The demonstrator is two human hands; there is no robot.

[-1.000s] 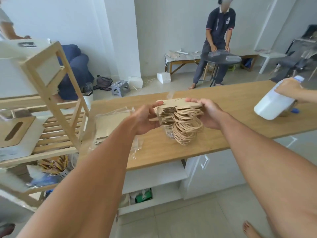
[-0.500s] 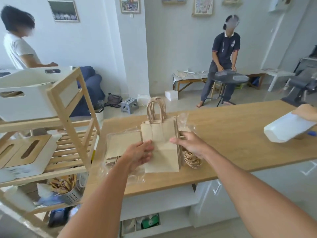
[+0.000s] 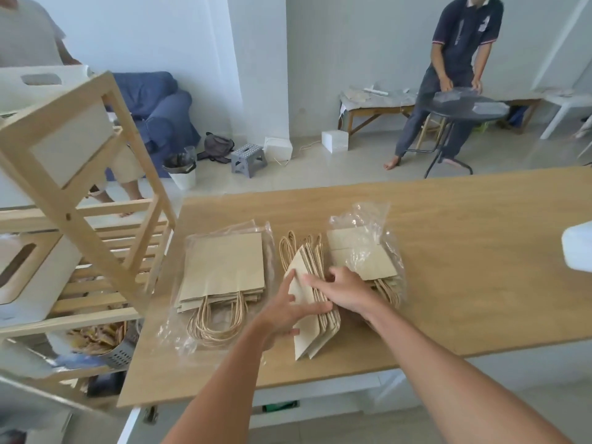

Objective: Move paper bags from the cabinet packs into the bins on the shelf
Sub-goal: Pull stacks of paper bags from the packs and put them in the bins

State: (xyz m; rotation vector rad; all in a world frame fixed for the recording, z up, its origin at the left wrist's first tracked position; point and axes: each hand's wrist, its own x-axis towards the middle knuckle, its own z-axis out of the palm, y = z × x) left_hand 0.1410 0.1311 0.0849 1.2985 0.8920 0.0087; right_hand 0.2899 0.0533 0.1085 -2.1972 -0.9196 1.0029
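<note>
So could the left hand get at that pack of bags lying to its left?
Probably yes. The left hand rests on the loose bags, and the pack lies beside it on the wooden top, its plastic wrap open, nothing between them.

White bottle (image 3: 578, 249) cropped at right edge

Both forearms are bare, no sleeves, and the hands (image 3: 315, 298) ungloved.

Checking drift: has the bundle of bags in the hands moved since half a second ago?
Yes. The bag bundle went from upright, handles up, to lying on the wooden countertop.
</note>
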